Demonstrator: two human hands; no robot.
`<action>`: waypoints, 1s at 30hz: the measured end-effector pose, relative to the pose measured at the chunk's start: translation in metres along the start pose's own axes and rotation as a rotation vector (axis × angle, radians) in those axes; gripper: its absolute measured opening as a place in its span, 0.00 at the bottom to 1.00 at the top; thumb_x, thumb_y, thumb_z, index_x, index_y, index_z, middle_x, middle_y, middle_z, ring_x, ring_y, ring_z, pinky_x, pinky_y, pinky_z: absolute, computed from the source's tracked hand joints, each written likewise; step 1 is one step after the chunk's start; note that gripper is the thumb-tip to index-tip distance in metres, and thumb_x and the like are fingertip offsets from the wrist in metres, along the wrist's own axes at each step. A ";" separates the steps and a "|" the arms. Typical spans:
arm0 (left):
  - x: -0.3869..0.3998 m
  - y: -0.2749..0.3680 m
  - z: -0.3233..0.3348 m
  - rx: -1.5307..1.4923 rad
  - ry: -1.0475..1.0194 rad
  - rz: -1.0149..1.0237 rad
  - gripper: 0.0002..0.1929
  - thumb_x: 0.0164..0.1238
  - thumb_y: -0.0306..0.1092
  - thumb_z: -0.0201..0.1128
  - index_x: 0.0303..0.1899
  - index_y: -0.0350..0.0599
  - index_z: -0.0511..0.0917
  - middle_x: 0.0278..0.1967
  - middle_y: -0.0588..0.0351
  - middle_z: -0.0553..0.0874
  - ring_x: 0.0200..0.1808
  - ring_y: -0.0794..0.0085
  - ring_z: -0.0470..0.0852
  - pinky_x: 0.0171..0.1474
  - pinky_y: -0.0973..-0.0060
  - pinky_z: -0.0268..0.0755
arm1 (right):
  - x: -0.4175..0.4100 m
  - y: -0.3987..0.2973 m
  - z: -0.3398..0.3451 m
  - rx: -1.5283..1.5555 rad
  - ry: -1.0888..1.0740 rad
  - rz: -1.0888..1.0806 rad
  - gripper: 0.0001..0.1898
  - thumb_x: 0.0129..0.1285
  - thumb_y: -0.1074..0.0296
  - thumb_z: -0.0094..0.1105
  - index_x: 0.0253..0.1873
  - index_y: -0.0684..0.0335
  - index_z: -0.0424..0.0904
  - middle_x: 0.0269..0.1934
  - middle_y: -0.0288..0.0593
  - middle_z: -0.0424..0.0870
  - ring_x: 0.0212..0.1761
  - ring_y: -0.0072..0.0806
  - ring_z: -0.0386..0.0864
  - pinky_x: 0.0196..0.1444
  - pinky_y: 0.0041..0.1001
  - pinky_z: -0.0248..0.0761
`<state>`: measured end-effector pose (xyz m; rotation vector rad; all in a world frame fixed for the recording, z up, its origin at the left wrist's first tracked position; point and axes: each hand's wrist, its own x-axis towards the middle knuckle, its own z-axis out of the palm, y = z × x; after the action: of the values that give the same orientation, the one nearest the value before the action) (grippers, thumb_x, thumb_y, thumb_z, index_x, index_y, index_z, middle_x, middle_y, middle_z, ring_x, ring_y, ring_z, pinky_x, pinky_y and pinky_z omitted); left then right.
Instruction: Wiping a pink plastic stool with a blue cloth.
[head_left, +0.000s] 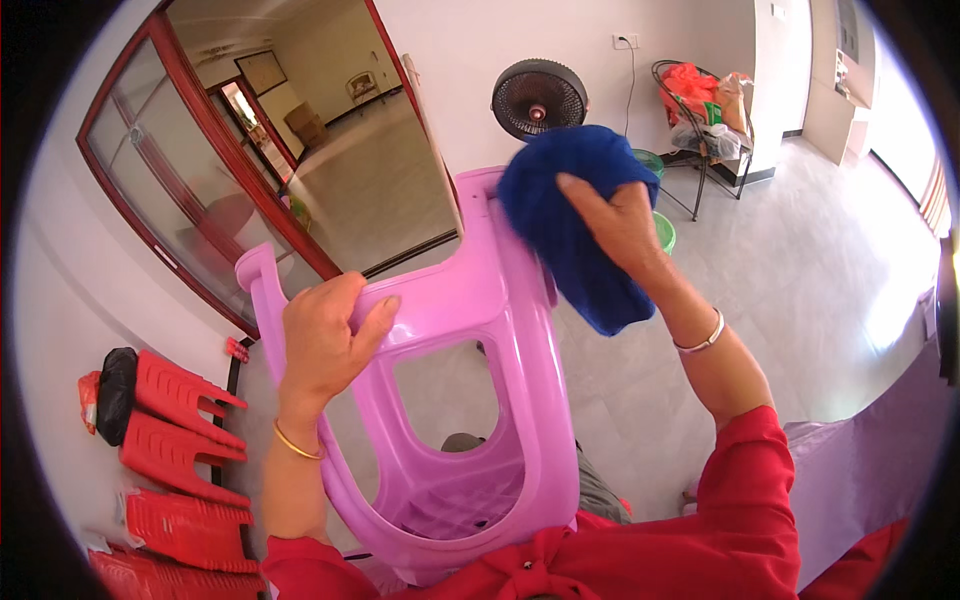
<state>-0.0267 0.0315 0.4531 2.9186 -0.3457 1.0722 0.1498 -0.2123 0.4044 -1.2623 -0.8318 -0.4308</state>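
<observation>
A pink plastic stool (536, 390) lies tipped on its side against my body, with its legs pointing away from me. My left hand (330, 330) grips the edge between two of its legs, thumb on the near face. In my right hand (615, 221) is a dark blue cloth (574, 217), bunched under the palm and thumb; it rests at the end of the upper right leg and hangs down beside it. The cloth hides part of that leg and my right fingers.
Stacked red plastic stools (184, 525) stand by the left wall, with a black bag (118, 396) beside them. Ahead are a fan (538, 97), a green basket (664, 232) and a chair (701, 142) holding bags. A red-framed glass door (217, 150) is at the left.
</observation>
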 end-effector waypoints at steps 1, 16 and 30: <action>0.001 0.004 0.000 0.001 0.000 -0.002 0.20 0.57 0.44 0.64 0.20 0.41 0.66 0.14 0.51 0.68 0.17 0.58 0.68 0.24 0.65 0.59 | 0.003 -0.003 0.007 -0.100 -0.064 -0.072 0.11 0.64 0.67 0.57 0.47 0.67 0.77 0.41 0.41 0.82 0.43 0.29 0.80 0.46 0.29 0.73; -0.005 0.021 -0.005 0.039 -0.018 0.025 0.18 0.56 0.43 0.67 0.23 0.41 0.68 0.16 0.51 0.67 0.19 0.56 0.68 0.26 0.64 0.60 | -0.032 -0.005 0.026 -0.536 -0.221 -0.319 0.15 0.60 0.67 0.59 0.50 0.65 0.76 0.46 0.51 0.78 0.48 0.48 0.74 0.55 0.40 0.65; 0.002 0.027 -0.001 -0.003 -0.036 0.030 0.17 0.55 0.42 0.67 0.24 0.41 0.68 0.17 0.50 0.70 0.21 0.54 0.70 0.27 0.63 0.60 | -0.029 0.004 0.024 -0.653 -0.300 -0.182 0.15 0.59 0.69 0.60 0.50 0.66 0.76 0.45 0.53 0.79 0.48 0.50 0.76 0.52 0.40 0.67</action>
<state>-0.0319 0.0047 0.4537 2.9428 -0.3931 1.0234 0.1262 -0.1925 0.3820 -1.8930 -1.1129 -0.7061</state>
